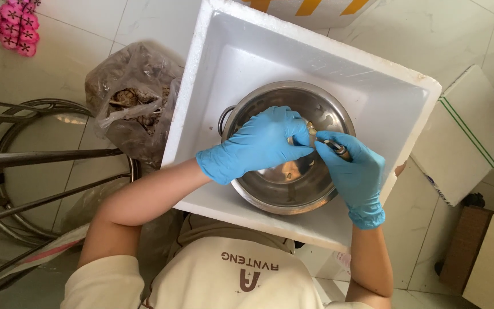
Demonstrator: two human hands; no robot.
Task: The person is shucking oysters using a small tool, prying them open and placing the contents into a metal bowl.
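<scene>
Pale glossy floor tiles (87, 23) carry the whole arrangement: a white foam box (293, 51) rests across the seated person's lap, and inside it stands a stainless-steel bowl (315, 103) with a small side handle. Over the bowl, the left hand (258, 143), in a blue glove, pinches a small pale piece (311, 133) (its kind cannot be told at this size), its fingers (293, 134) closed on it. The right hand (355, 169), also gloved in blue, has its fingers wrapped round a small dark-handled tool (336, 148) whose tip meets the piece. A few pale bits (288, 173) lie on the bowl's bottom.

Good practice, as a judgement: keep both hands low over the bowl so that whatever comes away drops inside it; hold the piece firmly near the tool tip but with the glove clear of it; work with short, controlled strokes directed away from the holding fingers.

To the person's left sits a clear plastic bag (132, 97) of brownish lumpy contents, beside a metal-framed stool (35, 157). A pink flower-shaped ornament (15, 28) lies at far left; a second white foam block (464, 137) and a brown carton (487, 257) stand at right.
</scene>
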